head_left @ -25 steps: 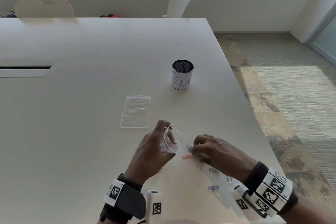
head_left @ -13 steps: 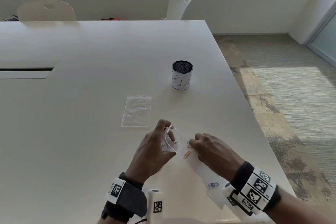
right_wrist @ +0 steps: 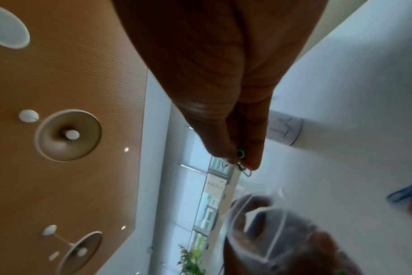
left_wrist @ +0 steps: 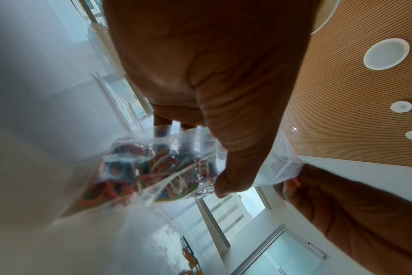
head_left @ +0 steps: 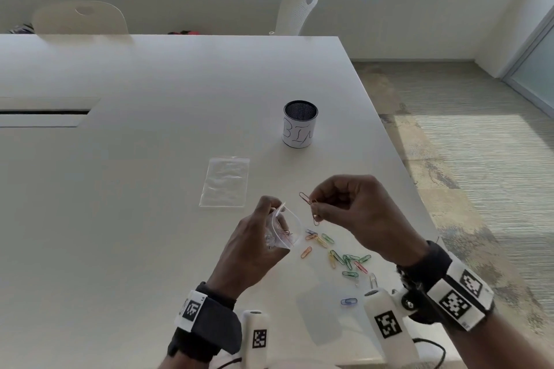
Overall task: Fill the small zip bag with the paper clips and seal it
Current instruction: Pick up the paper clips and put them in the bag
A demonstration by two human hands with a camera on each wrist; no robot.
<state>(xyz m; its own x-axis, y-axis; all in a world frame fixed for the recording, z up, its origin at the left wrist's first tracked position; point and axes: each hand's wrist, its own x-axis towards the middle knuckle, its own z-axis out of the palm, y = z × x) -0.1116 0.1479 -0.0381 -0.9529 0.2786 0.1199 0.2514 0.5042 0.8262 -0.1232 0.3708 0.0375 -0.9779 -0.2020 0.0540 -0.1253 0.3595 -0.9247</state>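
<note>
Small zip bag [head_left: 283,228]: mouth open, held above the surface [head_left: 135,189] in my left hand [head_left: 254,246] (clips already inside).
Right hand [head_left: 353,213]: grip pinching a few paper clips [head_left: 310,204] just beside the bag's mouth.
Loose clips [head_left: 341,257]: scattered below my right hand.
</note>
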